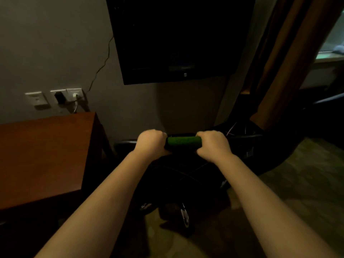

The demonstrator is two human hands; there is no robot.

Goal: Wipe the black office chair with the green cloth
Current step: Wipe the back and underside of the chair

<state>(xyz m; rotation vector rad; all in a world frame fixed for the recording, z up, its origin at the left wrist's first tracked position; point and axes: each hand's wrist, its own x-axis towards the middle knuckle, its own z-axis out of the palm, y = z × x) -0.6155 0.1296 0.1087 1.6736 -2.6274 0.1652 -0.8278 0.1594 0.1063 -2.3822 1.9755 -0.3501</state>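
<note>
The green cloth (184, 142) is draped over the top edge of the black office chair (178, 175), which stands in front of me with its back toward me. My left hand (151, 141) grips the cloth's left end with curled fingers. My right hand (214, 143) grips its right end the same way. Both fists sit on the chair's top edge, a short strip of cloth showing between them. The chair's chrome base (184, 214) shows below; its seat is lost in shadow.
A brown wooden desk (42, 155) stands at the left, close to the chair. A dark wall-mounted screen (176, 38) hangs above. Wall sockets with a plugged cable (70, 97) are at the left. Brown curtains (290, 62) hang at the right over patterned carpet (301, 179).
</note>
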